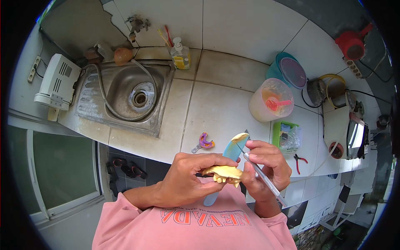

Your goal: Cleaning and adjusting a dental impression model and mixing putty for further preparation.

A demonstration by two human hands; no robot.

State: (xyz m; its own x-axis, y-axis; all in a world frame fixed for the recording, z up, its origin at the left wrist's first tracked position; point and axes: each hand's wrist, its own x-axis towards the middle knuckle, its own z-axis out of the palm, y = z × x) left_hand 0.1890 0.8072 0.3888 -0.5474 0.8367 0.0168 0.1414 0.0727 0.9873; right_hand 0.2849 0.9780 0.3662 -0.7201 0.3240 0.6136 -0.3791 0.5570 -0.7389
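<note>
My left hand [183, 173] is closed around a pale yellow dental cast [224, 171], its teeth pointing down toward me. A light blue mixing spatula [232, 152] is also in that hand; cream-coloured material coats its upper end, and its lower end shows below my fingers. In my right hand [270, 164] is a slim metal carving tool [266, 182] with a silver handle. Its thin tip lies over the spatula's coated end, though whether they touch I cannot tell. On the counter beyond my hands rests a dental impression tray [204, 141] with purple material and a grey handle.
A steel sink [157, 121] with a hose lies left, a soap bottle [180, 54] behind it. To the right stand a translucent tub [260, 104] holding a red scoop, a teal container [273, 68], a green basket [276, 133] and red-handled pliers [298, 164].
</note>
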